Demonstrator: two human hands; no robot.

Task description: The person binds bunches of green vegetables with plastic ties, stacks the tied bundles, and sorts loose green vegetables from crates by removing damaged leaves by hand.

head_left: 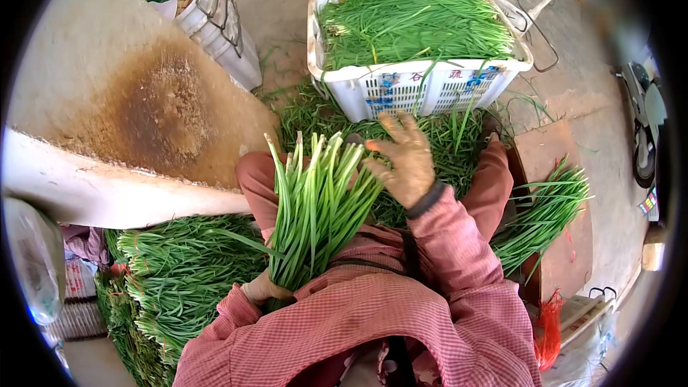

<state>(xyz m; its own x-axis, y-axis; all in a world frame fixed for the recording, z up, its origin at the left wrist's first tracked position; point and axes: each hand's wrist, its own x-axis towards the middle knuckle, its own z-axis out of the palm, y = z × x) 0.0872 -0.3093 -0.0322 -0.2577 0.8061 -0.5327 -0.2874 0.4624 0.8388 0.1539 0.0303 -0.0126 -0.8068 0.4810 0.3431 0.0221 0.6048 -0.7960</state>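
L hand [268, 288] grip closed round lower end of green bunch [315, 208], stalks up; R hand [407, 161] grip spread wide just beside it. White crate [351, 87] beyond: "谷" legible, other lettering unclear. Open flr. [584, 93] to crate's R.

Bright, soft light; R hand [407, 166] slightly blurred nr front edge of crate [430, 89]; fisheye warp, blk corners.

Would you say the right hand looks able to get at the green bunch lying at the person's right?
Probably yes: the right hand looks empty, and the green bunch lies uncovered, with only the right leg seemingly between them.
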